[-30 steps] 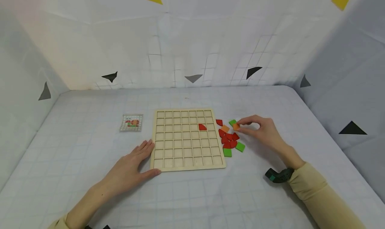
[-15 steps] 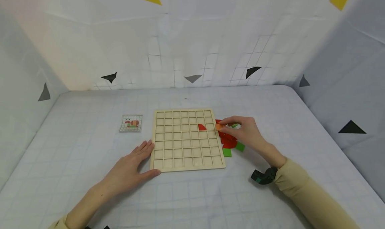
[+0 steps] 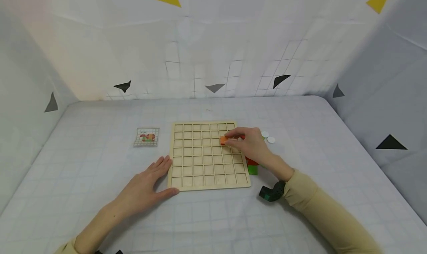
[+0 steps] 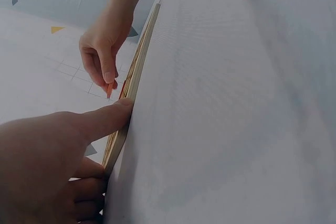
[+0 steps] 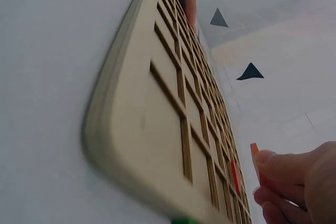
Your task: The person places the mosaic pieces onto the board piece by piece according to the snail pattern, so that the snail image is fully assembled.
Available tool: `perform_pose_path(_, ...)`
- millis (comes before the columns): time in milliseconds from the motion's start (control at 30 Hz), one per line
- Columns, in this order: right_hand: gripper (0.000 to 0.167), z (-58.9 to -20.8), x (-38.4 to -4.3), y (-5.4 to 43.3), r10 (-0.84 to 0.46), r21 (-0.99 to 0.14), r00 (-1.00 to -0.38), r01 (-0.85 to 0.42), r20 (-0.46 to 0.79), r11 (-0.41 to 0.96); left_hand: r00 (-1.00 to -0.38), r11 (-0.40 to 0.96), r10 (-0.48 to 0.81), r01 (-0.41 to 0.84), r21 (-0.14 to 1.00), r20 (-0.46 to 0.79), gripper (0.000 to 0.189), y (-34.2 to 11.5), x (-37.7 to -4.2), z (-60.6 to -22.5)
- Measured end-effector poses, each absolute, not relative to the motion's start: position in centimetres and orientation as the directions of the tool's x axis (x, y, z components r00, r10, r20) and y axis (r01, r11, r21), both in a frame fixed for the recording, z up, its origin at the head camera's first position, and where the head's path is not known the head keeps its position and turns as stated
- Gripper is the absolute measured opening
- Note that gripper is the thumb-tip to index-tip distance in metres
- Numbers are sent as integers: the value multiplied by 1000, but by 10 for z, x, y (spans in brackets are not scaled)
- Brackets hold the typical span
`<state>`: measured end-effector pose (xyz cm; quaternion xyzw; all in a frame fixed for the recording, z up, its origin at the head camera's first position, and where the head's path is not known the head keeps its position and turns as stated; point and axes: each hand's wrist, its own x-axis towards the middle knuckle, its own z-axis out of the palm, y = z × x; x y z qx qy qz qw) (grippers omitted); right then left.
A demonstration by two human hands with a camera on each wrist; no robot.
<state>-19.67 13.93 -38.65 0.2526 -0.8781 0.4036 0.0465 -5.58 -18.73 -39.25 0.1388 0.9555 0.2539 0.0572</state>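
Note:
My right hand [image 3: 251, 143] pinches an orange square tile [image 3: 223, 140] between thumb and fingertips, over the upper right part of a pale wooden grid board [image 3: 203, 189]. In the right wrist view the orange tile [image 5: 254, 151] is tilted and clear of the board, and a red tile [image 5: 234, 177] sits in the grid. My left hand [image 3: 143, 185] rests at the board's lower left corner, fingers extended along the left side. Its thumb [image 4: 107, 119] touches the front edge.
Right of the board lie red tiles [image 3: 252, 162], a green tile [image 3: 252, 170] and two white discs [image 3: 271, 140], partly hidden by my right hand and forearm. A small gridded picture card [image 3: 146, 137] lies left of the board. A white wall [image 3: 213, 43] stands behind.
My right hand has carried the orange tile left from the loose tiles to above the board. White discs now show where the hand was. The left hand and board have stayed put.

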Motion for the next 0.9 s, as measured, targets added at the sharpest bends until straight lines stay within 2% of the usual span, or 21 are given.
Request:
perform_pose_path(267,21,-392,-199,118,-388,-701,-881,-456,270,548,-957,829,289,236,508,-28,91,-187,-55,-392)
perform_pose_path(533,20,-408,-198,115,-415,-684,-827,-552,378,476,-955,835,294,244,493,-25,91,-187,-55,-392)
perform_pose_path(900,24,-418,-201,118,-449,-616,-762,-644,467,454,-956,835,294,246,492,-21,89,-187,-55,-390)
